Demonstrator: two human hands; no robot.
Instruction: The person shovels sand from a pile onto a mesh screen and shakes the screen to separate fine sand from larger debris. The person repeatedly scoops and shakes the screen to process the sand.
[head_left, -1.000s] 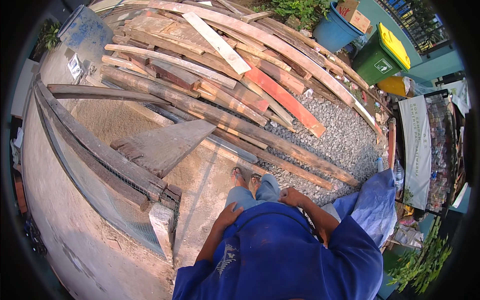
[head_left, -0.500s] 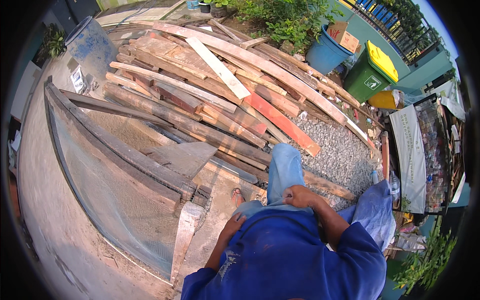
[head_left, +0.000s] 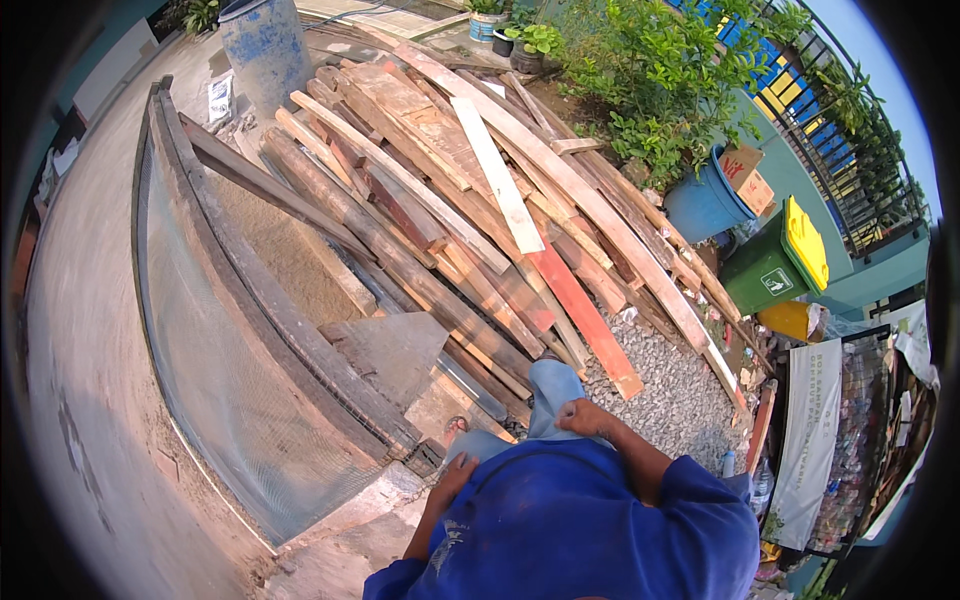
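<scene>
Against blue jeans [head_left: 553, 388], two hands [head_left: 586, 417]

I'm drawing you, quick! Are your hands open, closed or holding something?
Left hand: at the blue trousers; open or closed can't be told.
Right hand: looks curled at the trousers; can't tell whether it grips them.

Planks [head_left: 497, 180] lie piled ahead of the trousers [head_left: 553, 385], partly over gravel [head_left: 680, 400], with mesh [head_left: 230, 350] to their left, a drum [head_left: 265, 55] at their far left, plants [head_left: 650, 70] behind, a tub [head_left: 705, 205] holding boxes [head_left: 745, 175] then a bin [head_left: 765, 265] rightward, and left hand [head_left: 457, 475] and right hand [head_left: 585, 417] at the trousers.
</scene>
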